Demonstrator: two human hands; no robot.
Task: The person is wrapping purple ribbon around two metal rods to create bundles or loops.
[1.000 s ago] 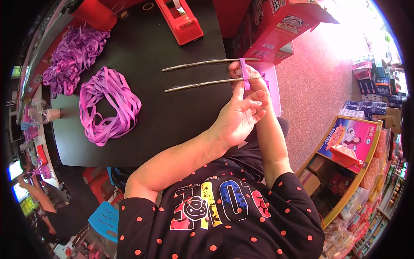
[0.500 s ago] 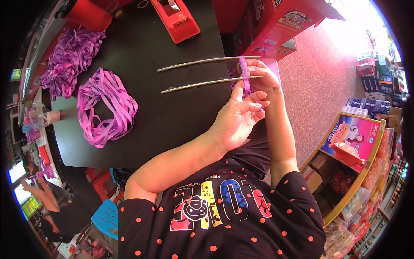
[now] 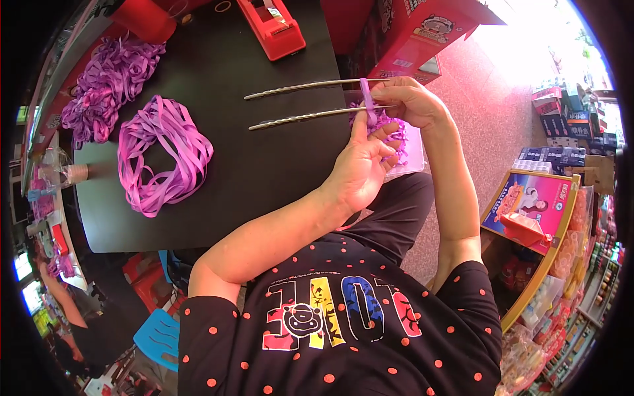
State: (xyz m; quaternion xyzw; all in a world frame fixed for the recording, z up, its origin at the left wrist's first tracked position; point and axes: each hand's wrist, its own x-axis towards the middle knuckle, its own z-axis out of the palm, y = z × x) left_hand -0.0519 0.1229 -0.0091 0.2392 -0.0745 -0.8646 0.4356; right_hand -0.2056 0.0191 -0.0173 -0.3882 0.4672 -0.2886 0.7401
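Two twisted metal rods (image 3: 290, 120) run side by side past the table's right edge. A purple ribbon (image 3: 367, 99) is looped around both near their right ends. My right hand (image 3: 416, 102) is closed at those ends, with thumb and fingertips pinching the ribbon. Below the lower rod, my left hand (image 3: 356, 168) has one finger stretched up against the ribbon; its other fingers are loosely bent and apart. Beneath both hands, a pink plastic box (image 3: 415, 158) holds small purple ribbon pieces (image 3: 396, 140), partly hidden by my left hand.
On the dark table (image 3: 244, 191) lie a loose ring of purple ribbon (image 3: 188, 142) and a tangled ribbon heap (image 3: 109, 86). A red tape dispenser (image 3: 281, 39) stands at the back, near a red carton (image 3: 413, 39). A blue chair (image 3: 158, 336) and a co-worker's arm (image 3: 63, 297) are at left.
My right hand has shifted slightly up and its forearm has swung outward to the right. My left hand stays by the ribbon. More of the pink box and its ribbon pieces now shows.
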